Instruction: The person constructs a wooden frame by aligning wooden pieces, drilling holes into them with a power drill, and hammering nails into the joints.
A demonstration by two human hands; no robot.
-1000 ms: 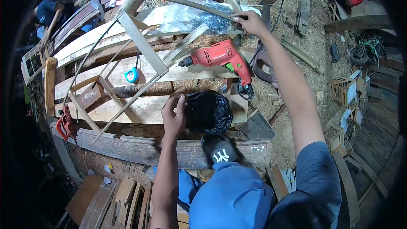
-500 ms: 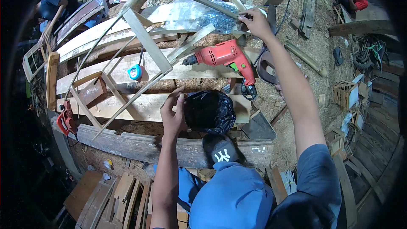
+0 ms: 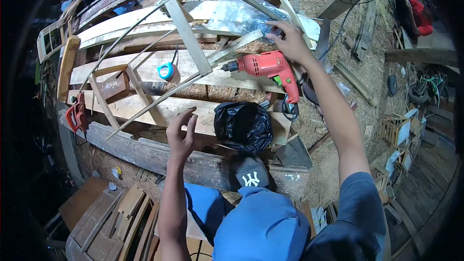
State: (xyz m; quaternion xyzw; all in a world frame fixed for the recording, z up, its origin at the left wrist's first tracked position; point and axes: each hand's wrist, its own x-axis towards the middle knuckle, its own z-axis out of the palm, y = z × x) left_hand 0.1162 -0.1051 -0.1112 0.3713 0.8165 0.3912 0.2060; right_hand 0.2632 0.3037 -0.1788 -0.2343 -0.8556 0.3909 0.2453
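Head view. The black bag [image 3: 265, 139] stands just nearer the person than the drill [image 3: 263, 64], its mouth gaping upward in a rough ring; the inside is too dark for any contents to be told. The clear bag [image 3: 244, 15] lies crumpled beyond the drill; its contents cannot be made out through the glossy film.

The drill rests on its side on a pale plank [image 3: 182, 64]. Its long axis runs across the view, nearly level, with the chuck pointing left and the handle slanting back toward the person. The stick [image 3: 249, 1], beyond the drill and over the clear bag, has its long axis oblique, one end far and left, the other near the right hand [image 3: 291, 43].

The right hand is just beyond the drill, fingers bent and partly spread; whether the fingertips touch or grip anything cannot be told. The left hand [image 3: 180, 137] is nearer the person and left of the drill, apart from the black bag, with a narrow, bare gap between thumb and forefinger. Left of the drill sits the tape measure [image 3: 165, 71].
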